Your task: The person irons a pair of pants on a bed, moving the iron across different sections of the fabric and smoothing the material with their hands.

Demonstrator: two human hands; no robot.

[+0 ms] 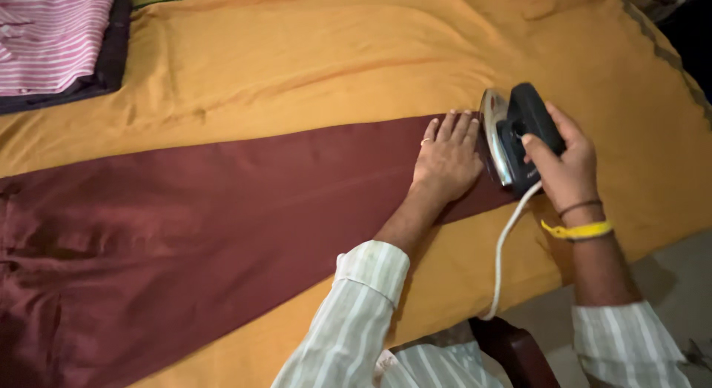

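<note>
The iron (517, 136), black with a shiny metal soleplate and a white cord (503, 247), sits tilted at the narrow end of maroon trousers (222, 210) spread over an orange cloth (311, 54) covering the tabletop. Folded striped clothes (55, 36) lie at the far corner. The right hand (564, 162) is closed around the iron's handle; the left hand (447, 158) presses flat, fingers extended, on the trousers just beside it.

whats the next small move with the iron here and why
Probably slide the iron left along the maroon trousers, drawing the left hand back ahead of it. The right hand holds the iron at the leg's end, the left hand lies flat on the cloth just beside it, and the rest of the leg stretches leftward.
</note>
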